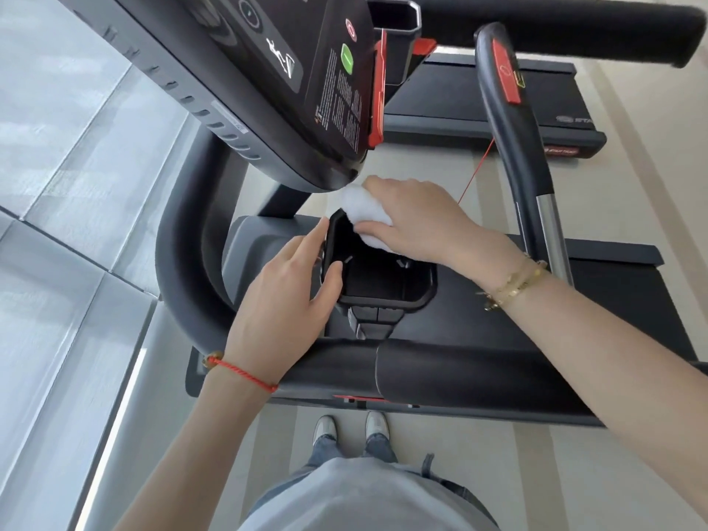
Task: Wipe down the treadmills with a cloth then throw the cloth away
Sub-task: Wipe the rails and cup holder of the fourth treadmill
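Item: black rectangular plastic cup holder [387, 285] on the dark treadmill [498, 339] console. We note the crumpled white cloth [364, 212] at its far rim, pressed down by our right hand [417, 220], fingers curled over it. Our left hand [283, 300] rests on the holder's left wall, fingers straight and slightly spread.
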